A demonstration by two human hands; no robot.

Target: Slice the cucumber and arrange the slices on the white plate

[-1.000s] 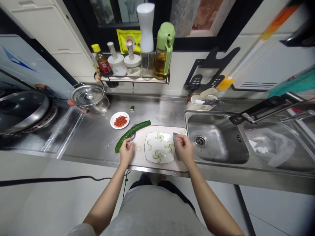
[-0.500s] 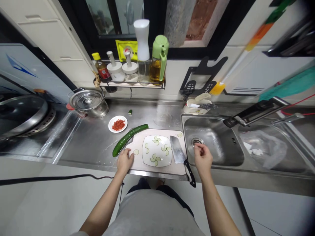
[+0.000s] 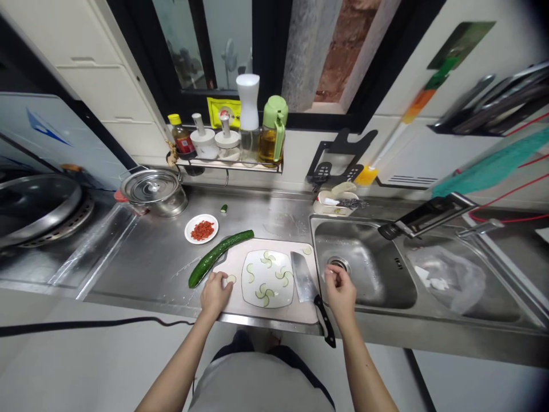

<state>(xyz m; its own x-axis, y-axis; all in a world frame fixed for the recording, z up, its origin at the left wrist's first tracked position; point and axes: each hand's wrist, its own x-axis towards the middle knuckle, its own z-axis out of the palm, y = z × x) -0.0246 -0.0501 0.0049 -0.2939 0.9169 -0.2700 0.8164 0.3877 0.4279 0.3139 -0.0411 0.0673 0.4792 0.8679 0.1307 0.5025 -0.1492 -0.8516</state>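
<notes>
My left hand (image 3: 215, 294) is at the left edge of the pale cutting board (image 3: 306, 316), thumb and forefinger apart at the rim of a cucumber slice (image 3: 231, 278) lying there. Over the front edge of the sink, my right hand (image 3: 342, 290) has its fingertips pinched together; whatever they hold is too small to make out. Between the hands, a white square plate (image 3: 253, 297) bears thin cucumber pieces (image 3: 265, 294) set out in curved pinwheels. A kitchen knife (image 3: 303, 277) lies right of the plate, its black handle past the counter's edge. The whole cucumber (image 3: 218, 257) rests beyond my left hand.
A small dish (image 3: 189, 233) of chopped red bits and a cucumber end (image 3: 223, 208) sit farther back. Left of them is a lidded steel pot (image 3: 152, 191). The sink (image 3: 364, 257) is on the right, beneath a black tap (image 3: 424, 216). Seasonings stand on a wall rack (image 3: 231, 165).
My left hand has come up to the cucumber slice on the board. The right hand stays pinched by the sink. The view has tilted up slightly, so everything appears lower.
</notes>
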